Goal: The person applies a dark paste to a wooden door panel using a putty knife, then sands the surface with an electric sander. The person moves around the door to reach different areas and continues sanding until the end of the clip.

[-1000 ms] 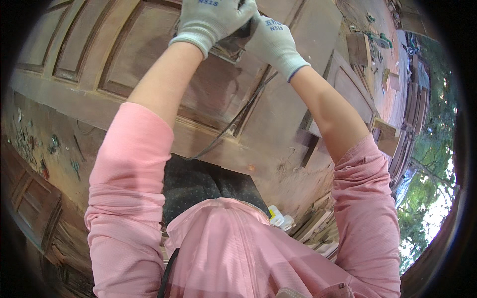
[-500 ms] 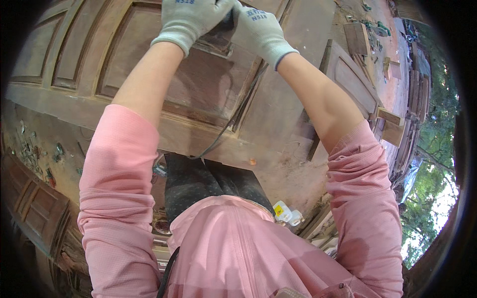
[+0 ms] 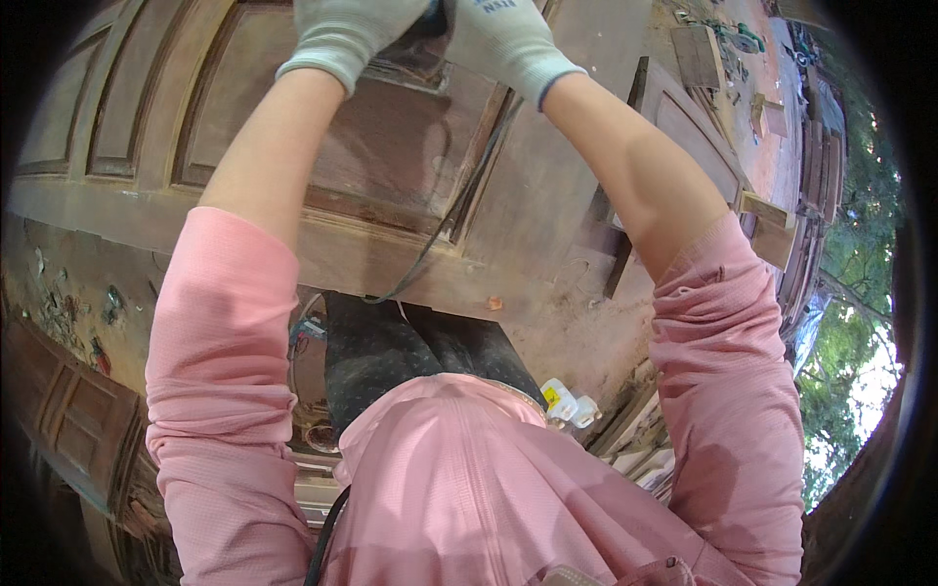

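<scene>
My left hand point(image 3: 354, 31) and my right hand point(image 3: 503, 41), both in pale knitted work gloves, are together at the top edge of the view. Between them is a dark electric sander point(image 3: 418, 51) with a flat rectangular base, which both hands grip; the fingertips and the tool's top are cut off by the frame. The sander lies on a recessed panel of a large brown wooden door point(image 3: 376, 146), laid flat before me. Its dark cord point(image 3: 457, 210) runs down over the door's near edge toward my lap.
Another panelled door point(image 3: 689, 146) lies to the right, near wooden blocks point(image 3: 767, 234). At the lower left is a dark panelled wooden piece point(image 3: 73, 415). White plastic containers point(image 3: 567, 405) stand by my right side. Debris point(image 3: 68, 293) litters the ground at left.
Both hands and the sander have moved farther away, toward the top edge, and slightly left. The cord has shifted with them. Both hands keep their grip.
</scene>
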`<state>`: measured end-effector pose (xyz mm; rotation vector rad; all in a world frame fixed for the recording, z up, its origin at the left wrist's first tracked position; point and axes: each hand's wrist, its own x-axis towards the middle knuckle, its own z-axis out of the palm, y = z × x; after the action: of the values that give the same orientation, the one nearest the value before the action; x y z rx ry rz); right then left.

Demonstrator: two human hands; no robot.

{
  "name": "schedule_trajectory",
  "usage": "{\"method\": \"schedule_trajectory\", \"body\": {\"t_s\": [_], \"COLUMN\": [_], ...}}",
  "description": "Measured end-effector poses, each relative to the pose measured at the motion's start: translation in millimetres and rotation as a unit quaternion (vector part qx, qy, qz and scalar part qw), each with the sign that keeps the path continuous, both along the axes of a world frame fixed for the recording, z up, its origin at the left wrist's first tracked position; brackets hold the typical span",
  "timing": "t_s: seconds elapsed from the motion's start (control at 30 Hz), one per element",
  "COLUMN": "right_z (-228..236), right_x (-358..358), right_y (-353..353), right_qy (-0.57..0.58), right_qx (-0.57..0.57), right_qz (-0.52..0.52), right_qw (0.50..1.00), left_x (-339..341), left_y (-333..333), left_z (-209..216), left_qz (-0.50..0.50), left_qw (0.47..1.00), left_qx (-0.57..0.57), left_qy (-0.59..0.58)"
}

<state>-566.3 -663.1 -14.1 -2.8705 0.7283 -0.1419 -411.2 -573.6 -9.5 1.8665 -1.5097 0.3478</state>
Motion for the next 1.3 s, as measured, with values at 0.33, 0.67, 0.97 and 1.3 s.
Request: {"method": "schedule_trajectory", "body": {"t_s": [0.33, 0.67, 0.97, 1.3], "right_z": [-4.6, 4.1, 0.8, -18.1], "right_x": [-41.1, 37.0, -13.5, -19.4], "right_y": [-11.6, 1.3, -12.4, 15.3], "right_qy": [0.072, -0.003, 0.038, -0.081], "right_qx": [-0.009, -0.046, -0.033, 0.078], "right_qz": [-0.022, 0.077, 0.081, 0.019], "right_qw": [0.997, 0.996, 0.995, 0.993], "left_x": [-43.3, 21.4, -26.5, 20.3], "left_y": [-4.9, 20.5, 13.3, 8.0], "left_z": [-4.3, -2.4, -6.2, 3.0], "left_qz": [-0.001, 0.067, 0.035, -0.021], "left_qw": [0.999, 0.997, 0.998, 0.998], "left_qx": [-0.031, -0.026, -0.044, 0.048], "left_qy": [0.01, -0.023, -0.02, 0.037]}}
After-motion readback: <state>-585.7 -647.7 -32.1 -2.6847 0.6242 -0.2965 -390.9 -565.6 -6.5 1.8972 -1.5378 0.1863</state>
